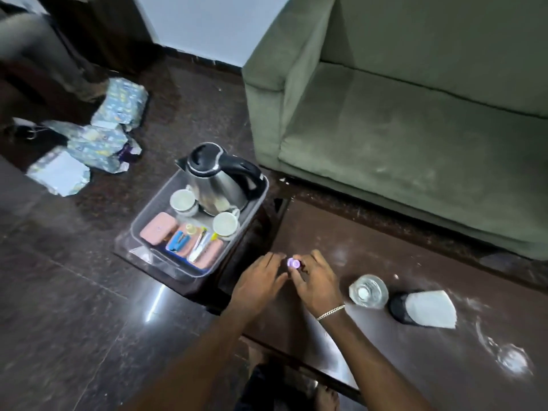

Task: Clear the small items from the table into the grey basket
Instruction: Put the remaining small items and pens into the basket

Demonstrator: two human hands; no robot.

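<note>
Pinching a small purple item at the dark tabletop, the right hand sits just beside the left hand, whose fingers are relaxed and empty, near the grey basket.

Basket w/ kettle & cups sits left of table; glass on table, sofa behind.

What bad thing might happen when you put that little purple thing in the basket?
1. The purple thing is tiny and only pinched by the right hand near the table edge; it might slip to the floor.
2. The basket is crowded, so it may hit a cup.
3. The glass stands close to the right wrist; a careless swing might tip it.
</note>
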